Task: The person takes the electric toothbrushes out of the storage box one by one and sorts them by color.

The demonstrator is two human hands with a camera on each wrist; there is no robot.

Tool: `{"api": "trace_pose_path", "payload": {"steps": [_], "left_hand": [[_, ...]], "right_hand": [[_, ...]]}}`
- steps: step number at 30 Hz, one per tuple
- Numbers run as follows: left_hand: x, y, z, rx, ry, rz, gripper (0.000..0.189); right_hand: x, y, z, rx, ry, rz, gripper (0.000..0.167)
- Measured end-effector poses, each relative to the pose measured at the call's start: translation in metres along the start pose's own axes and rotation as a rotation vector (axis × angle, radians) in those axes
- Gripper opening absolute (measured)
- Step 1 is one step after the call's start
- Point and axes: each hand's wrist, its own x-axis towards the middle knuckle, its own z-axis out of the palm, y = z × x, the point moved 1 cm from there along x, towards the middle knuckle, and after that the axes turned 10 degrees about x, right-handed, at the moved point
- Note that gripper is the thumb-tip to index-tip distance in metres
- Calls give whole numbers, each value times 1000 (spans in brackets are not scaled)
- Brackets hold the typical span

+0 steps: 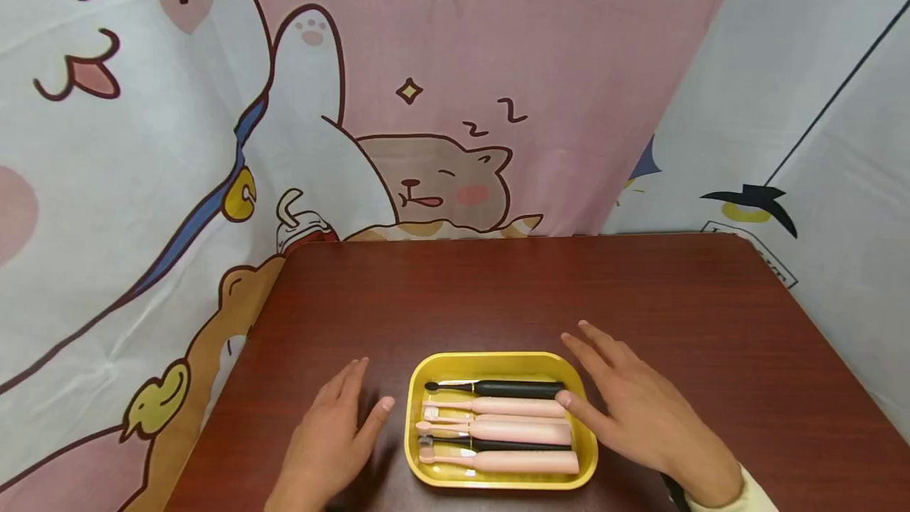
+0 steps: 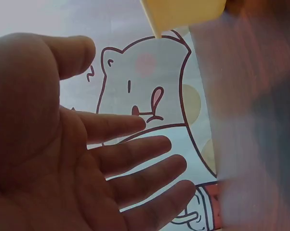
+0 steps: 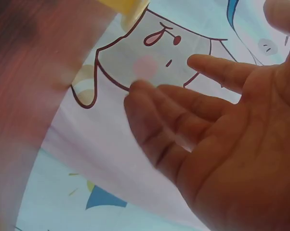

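Resting on the dark red desk, a yellow tray of pink toothbrushes and black toothbrushes, laid side by side, heads leftward. Just beside its left end, the left grip — wide open, fingers extended, empty. At the right end, the right grip — also spread and empty, thumb overlapping the rim in the head view, contact unclear.

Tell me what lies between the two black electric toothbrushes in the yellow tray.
In the head view, pink electric toothbrushes lie between the far black electric toothbrush and the near black one in the yellow tray.
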Motion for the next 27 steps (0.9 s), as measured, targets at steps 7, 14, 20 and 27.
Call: {"api": "trace_pose_path", "payload": {"steps": [7,14,20,27], "left_hand": [[1,4,5,-102,-45,-29,82],[-1,6,12,-243,-34,-7,79],[-1,5,19,-339,-27,-3,71],[0,4,24,-498,-117,18,71]], "right_hand": [[4,-10,2,44,-34,-39,70],[9,-17,6,67,-61,-101,72],[13,-20,10,85,-85,-153,72],[16,-22,15,101,-119,-224,70]]}}
